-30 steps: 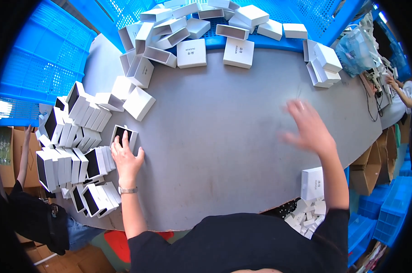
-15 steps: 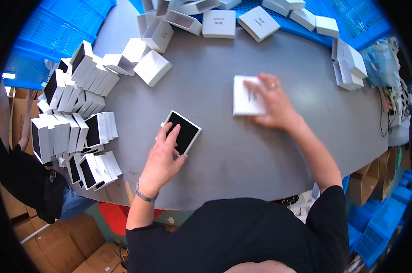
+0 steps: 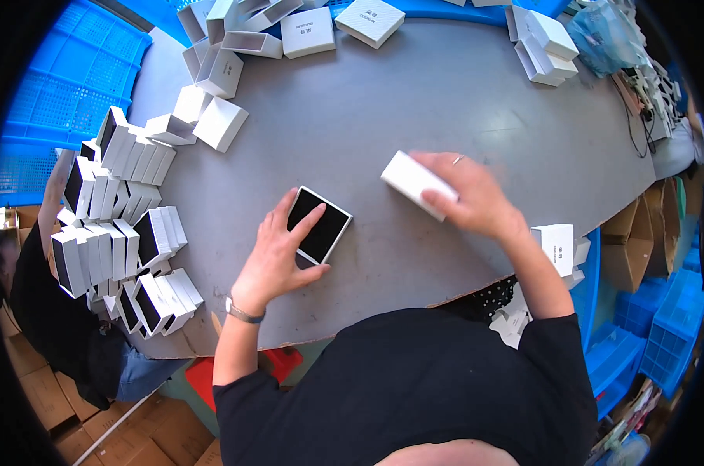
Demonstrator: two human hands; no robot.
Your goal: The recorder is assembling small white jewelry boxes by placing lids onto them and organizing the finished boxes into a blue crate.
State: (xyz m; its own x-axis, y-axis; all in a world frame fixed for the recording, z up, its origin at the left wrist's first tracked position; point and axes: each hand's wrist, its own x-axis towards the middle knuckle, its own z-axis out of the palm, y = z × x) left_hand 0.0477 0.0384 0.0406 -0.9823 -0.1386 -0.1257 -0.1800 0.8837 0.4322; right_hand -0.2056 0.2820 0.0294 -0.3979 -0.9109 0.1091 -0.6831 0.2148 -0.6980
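A shallow white box tray with a black lining (image 3: 327, 231) lies at an angle on the table. My left hand (image 3: 273, 252) grips it along its left side, with the thumb at the lower corner and one finger across the black face. In my right hand (image 3: 468, 196) is a white box sleeve (image 3: 419, 185), tipped so that a narrow plain side shows; the hand is slightly blurred. The sleeve is apart from the tray, to its right. My right fingers are partly hidden behind the sleeve.
Stacks of white boxes with black linings (image 3: 111, 241) stand at the left. Loose white sleeves (image 3: 221, 124) lie at the back left, others (image 3: 545, 46) at the back right. Blue crates (image 3: 68, 70) edge the table (image 3: 352, 101). A person in black (image 3: 53, 311) is at far left.
My right hand has lifted the white sleeve off the table, tipped it and brought it nearer the tray. The tray has turned slightly under my left hand. The whole view has shifted.
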